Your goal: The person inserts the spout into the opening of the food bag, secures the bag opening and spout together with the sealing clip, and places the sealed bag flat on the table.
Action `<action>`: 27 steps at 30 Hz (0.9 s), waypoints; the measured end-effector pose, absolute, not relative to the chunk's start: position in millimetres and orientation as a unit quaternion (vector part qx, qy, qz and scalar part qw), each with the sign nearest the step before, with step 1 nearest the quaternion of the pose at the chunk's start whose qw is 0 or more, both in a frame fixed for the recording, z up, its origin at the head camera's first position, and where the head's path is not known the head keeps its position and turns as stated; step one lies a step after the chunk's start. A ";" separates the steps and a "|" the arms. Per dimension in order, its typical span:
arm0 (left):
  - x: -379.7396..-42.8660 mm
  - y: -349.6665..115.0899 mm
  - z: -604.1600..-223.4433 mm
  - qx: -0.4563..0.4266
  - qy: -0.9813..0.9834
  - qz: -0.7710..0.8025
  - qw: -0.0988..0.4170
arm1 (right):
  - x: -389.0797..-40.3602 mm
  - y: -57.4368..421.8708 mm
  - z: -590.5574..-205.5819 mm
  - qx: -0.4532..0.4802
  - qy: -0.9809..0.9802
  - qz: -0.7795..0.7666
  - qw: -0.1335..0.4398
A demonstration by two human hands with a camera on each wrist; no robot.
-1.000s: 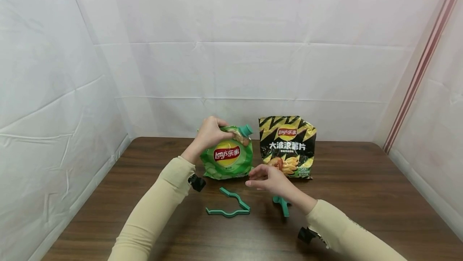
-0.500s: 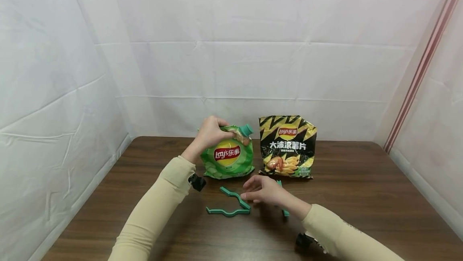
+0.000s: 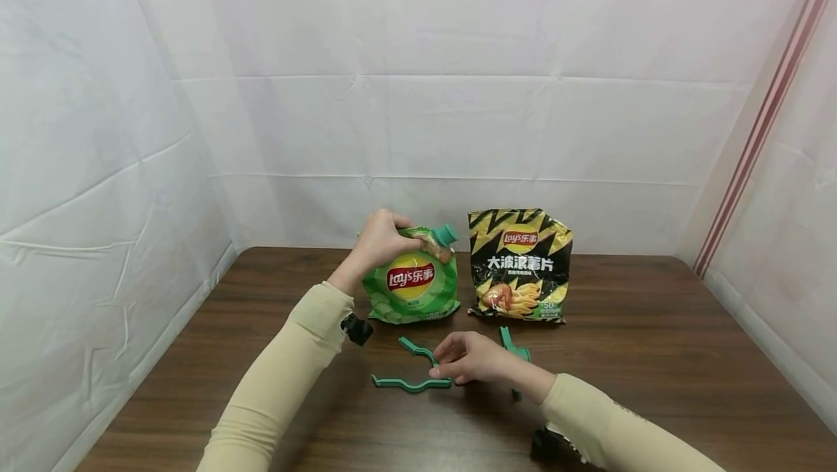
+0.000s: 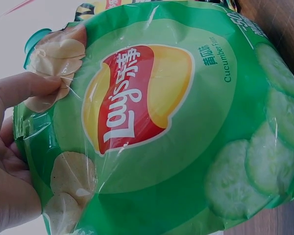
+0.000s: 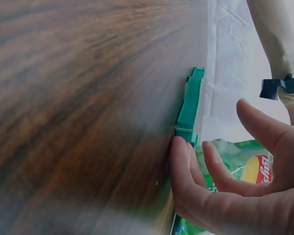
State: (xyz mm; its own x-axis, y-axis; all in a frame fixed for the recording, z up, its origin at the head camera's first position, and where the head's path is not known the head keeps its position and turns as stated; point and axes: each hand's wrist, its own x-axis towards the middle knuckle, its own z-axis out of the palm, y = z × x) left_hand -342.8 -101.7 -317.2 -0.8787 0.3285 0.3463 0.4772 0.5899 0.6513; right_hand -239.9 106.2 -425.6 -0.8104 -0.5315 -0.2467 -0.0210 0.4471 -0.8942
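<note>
My left hand (image 3: pixel 381 245) pinches the top edge of a green Lay's cucumber chip bag (image 3: pixel 410 290), which stands on the table. At the bag's upper right corner sits a teal spout cap (image 3: pixel 445 235); in the left wrist view the thumb presses the bag's front below the cap (image 4: pixel 36 45). My right hand (image 3: pixel 474 358) is low over the hinged end of a green bag clip (image 3: pixel 408 385), which lies unfolded in a V. In the right wrist view its fingertips are at the clip's (image 5: pixel 188 110) end, perhaps touching, while the thumb (image 5: pixel 257 122) stays apart.
A black and yellow Lay's bag (image 3: pixel 519 269) stands to the right of the green one. Behind my right hand lies another green clip piece (image 3: pixel 516 350), partly covered by the wrist. White sheeting (image 3: pixel 458 131) rises behind the brown table (image 3: pixel 628 327).
My right hand has come down and toward me, from beside the bags to the hinged end of the green clip. The left hand and the bag have stayed put.
</note>
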 end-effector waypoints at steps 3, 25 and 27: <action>-342.7 -101.8 -316.7 -0.228 -0.887 -0.391 0.096 | -239.5 105.8 -427.3 -0.178 0.816 -0.489 0.251; -342.7 -103.2 -314.8 -0.231 -0.887 -0.387 0.102 | -237.0 104.2 -430.7 -0.314 0.872 -0.344 0.148; -342.9 -103.1 -314.8 -0.233 -0.887 -0.386 0.102 | -236.9 103.8 -430.5 -0.310 0.877 -0.339 0.143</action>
State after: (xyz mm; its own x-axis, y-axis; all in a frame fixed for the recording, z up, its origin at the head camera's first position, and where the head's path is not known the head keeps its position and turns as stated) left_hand -342.9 -103.1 -314.8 -0.8703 0.3344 0.3617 0.4926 0.5933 0.6367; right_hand -236.9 103.8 -430.5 -0.7676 -0.6396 -0.0402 -0.4462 0.5784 -0.6829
